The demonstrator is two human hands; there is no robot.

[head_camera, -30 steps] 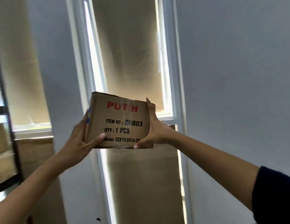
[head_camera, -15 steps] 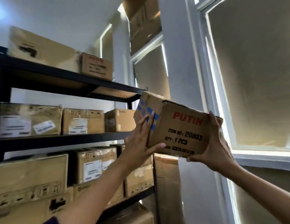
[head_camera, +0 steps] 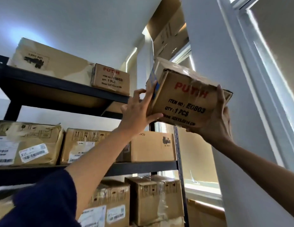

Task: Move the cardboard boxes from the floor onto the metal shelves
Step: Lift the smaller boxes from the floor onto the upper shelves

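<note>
Cardboard fills the black metal shelves (head_camera: 64, 86) on the left: on the top level a long pale box (head_camera: 49, 63) lies with a smaller box printed PUTIH (head_camera: 110, 79) touching its right end, close to the shelf's right edge. One level down, three brown boxes stand in a row, a labelled one (head_camera: 28, 145) at the left, another (head_camera: 84, 143) beside it and a plainer one (head_camera: 152, 146) at the right by the upright post. Below that, taped boxes with white labels (head_camera: 113, 203) sit side by side. A dark blue sleeve (head_camera: 41, 203) leads up to the left hand (head_camera: 138, 110), raised in front of the top shelf's right corner; its fingers are spread against the left end of the carried box (head_camera: 187, 99) and its thumb lies under the bottom edge. That box, printed PUTIH, ITEM NO: E0803, QTY: 1 PCS, is held in the air, tilted, just to the right of the top shelf and at about its height, not resting on any shelf. The right hand (head_camera: 216, 122) grips its right end, fingers wrapped up the side, palm beneath the lower corner. Right of it stand a white wall (head_camera: 225, 63) and a window frame (head_camera: 257, 54).
</note>
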